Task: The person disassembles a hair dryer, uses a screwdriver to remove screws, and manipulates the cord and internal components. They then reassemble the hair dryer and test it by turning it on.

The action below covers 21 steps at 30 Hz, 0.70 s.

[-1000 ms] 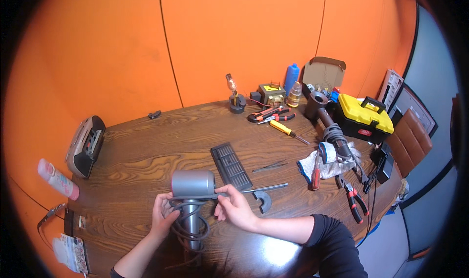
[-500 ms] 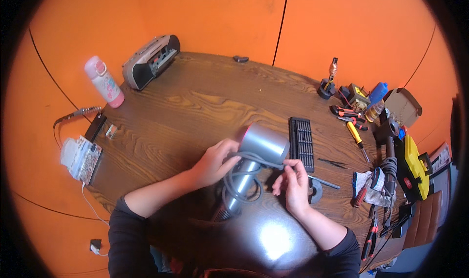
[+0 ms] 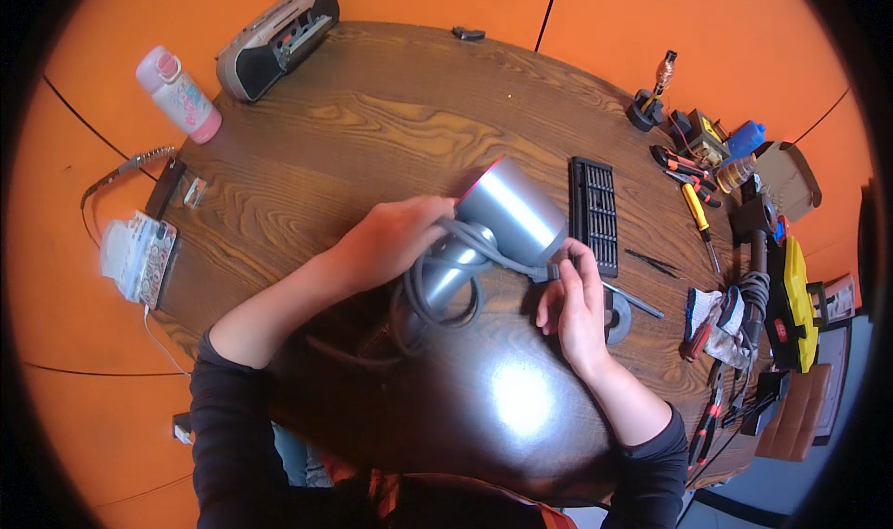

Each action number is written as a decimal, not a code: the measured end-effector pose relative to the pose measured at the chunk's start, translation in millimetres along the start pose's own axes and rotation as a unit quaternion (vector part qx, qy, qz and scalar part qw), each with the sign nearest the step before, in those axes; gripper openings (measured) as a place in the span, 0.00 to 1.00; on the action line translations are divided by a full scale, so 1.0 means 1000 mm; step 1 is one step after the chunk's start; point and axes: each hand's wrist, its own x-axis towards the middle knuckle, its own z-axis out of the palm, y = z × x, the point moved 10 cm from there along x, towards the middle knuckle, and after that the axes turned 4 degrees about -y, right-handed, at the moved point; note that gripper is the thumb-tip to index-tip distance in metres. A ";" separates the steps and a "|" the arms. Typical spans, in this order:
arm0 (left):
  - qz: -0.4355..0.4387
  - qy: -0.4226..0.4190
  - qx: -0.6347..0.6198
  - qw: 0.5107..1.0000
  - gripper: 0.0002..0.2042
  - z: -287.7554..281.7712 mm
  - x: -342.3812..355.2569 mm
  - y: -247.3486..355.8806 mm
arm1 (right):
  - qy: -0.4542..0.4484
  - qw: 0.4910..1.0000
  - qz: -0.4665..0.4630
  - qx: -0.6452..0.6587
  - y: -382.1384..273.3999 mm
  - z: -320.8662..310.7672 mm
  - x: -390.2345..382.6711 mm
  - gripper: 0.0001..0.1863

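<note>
A silver-grey hair dryer (image 3: 517, 211) with a pink rear rim lies at a slant over the table, its handle (image 3: 439, 287) pointing down and left. Its grey power cord (image 3: 479, 301) loops around the handle, and one stretch trails off to the lower left. My left hand (image 3: 402, 241) is closed on the cord beside the barrel, its fingertips partly hidden. Below the barrel's right end, my right hand (image 3: 575, 301) pinches the cord at a small dark piece, with the lower fingers curled.
Just right of my right hand are a black screwdriver-bit case (image 3: 593, 215), a grey ring-shaped roll (image 3: 617, 319) and tweezers (image 3: 651, 262). Pliers, a yellow screwdriver (image 3: 695, 207), gloves (image 3: 716, 329) and a yellow-black toolbox (image 3: 795, 297) crowd the right side. A bottle (image 3: 181, 97) and radio (image 3: 277, 46) stand far left.
The whole scene sits higher in the picture. The hair dryer's barrel has tilted, and my left hand has turned over the cord. A stretch of cord now trails out at lower left.
</note>
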 end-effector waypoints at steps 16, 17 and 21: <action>0.255 -0.018 0.055 0.965 0.13 0.002 -0.020 0.049 | -0.230 0.892 0.183 0.343 0.007 0.033 -0.017 0.44; 0.263 -0.033 0.048 0.963 0.12 0.003 -0.021 0.053 | -0.215 0.905 0.185 0.318 0.010 0.031 -0.017 0.45; 0.162 -0.118 -0.086 0.976 0.10 0.000 -0.017 0.046 | -0.172 0.924 0.146 0.309 0.013 0.027 -0.015 0.43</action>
